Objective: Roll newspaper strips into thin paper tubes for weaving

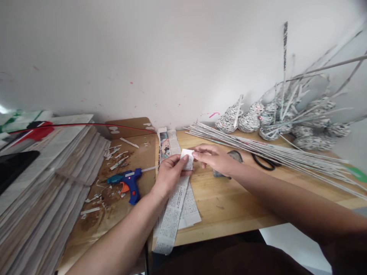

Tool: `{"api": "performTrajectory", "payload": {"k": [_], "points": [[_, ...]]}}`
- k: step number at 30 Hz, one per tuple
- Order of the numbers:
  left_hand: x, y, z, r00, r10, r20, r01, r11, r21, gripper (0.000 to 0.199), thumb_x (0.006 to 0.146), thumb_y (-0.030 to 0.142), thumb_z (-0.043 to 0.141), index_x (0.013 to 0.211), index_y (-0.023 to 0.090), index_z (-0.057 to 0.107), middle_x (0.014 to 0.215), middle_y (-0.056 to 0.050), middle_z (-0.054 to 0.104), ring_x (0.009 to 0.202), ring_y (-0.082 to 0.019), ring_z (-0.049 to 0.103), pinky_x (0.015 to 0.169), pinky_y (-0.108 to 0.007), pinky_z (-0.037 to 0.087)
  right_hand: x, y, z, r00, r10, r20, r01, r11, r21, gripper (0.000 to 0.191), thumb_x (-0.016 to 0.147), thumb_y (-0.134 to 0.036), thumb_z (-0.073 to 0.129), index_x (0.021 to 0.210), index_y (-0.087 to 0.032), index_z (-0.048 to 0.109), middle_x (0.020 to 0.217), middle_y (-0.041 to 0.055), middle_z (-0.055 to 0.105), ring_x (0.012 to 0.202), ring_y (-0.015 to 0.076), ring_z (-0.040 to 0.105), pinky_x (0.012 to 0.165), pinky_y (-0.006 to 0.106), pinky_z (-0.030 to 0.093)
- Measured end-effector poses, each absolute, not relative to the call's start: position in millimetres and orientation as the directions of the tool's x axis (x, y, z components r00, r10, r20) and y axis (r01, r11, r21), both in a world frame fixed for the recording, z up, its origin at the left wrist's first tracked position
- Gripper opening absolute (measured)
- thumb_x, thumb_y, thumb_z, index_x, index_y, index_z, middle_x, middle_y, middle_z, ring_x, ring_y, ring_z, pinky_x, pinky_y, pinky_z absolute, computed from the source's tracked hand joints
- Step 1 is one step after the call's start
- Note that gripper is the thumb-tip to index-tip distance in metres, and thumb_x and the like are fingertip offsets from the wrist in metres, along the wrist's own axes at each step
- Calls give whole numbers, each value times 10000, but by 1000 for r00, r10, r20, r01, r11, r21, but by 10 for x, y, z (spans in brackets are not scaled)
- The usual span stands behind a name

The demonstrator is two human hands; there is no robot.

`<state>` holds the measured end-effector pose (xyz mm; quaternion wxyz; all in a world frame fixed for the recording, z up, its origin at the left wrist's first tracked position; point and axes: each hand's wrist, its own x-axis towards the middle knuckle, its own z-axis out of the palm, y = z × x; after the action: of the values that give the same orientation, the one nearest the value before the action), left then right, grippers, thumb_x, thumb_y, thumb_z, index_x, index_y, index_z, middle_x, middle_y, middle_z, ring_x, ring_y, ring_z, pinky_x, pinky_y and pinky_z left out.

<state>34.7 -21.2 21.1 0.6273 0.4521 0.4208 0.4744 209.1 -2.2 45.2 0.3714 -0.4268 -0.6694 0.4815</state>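
Note:
A long strip of newspaper (174, 214) runs down from my hands over the front edge of the wooden table. My left hand (171, 170) is closed on its upper end, the thumb pressing on the paper. At the same end, my right hand (210, 157) pinches the top right corner between thumb and fingers. Beneath lie more newspaper strips (191, 210), some with a colour picture at the far end. Partly hidden behind my right wrist is a small dark grey object (235, 155) whose kind I cannot make out.
To the left lies a blue glue gun (132, 186) among paper scraps. Beyond it rises a tall newspaper stack (71, 172). Thin rolled paper sticks (258, 149) spread across the right, near black-handled scissors (263, 162). Several woven paper shapes (249, 121) stand against the wall.

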Motion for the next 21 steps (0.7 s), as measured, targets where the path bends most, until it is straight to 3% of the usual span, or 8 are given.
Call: {"api": "performTrajectory", "payload": {"k": [2,5,13,21], "points": [[343,-205,197,200,975,-95,-202,136,970,335,754,463,708,883,154,710,815,-40,703,691,-145,652,625,-246,558,2053,35,386,-394,918,38,180,117,-977,292,807,-451,637,863,-171,699,721,16,628,561,105,530,447,214,424],[341,-201,174,228,968,-108,-169,149,974,323,772,457,691,874,151,706,807,-44,700,703,-148,650,634,-248,555,2052,62,277,-381,924,28,127,82,-989,316,806,-475,635,760,-167,688,609,-8,595,506,90,508,436,205,388],[347,-208,180,235,959,-160,-109,190,976,296,774,434,694,841,146,708,804,-47,692,713,-141,642,647,-244,551,2093,53,150,-364,928,-83,-96,-126,-987,310,783,-443,678,711,-142,678,617,15,621,553,108,580,472,211,408],[365,-227,145,274,948,-164,-81,193,978,266,763,392,716,851,142,704,795,-40,690,708,-129,641,630,-214,535,2032,34,124,-218,973,-79,-118,-107,-987,314,685,-448,765,697,-144,690,546,-14,561,463,82,483,373,193,319]]}}
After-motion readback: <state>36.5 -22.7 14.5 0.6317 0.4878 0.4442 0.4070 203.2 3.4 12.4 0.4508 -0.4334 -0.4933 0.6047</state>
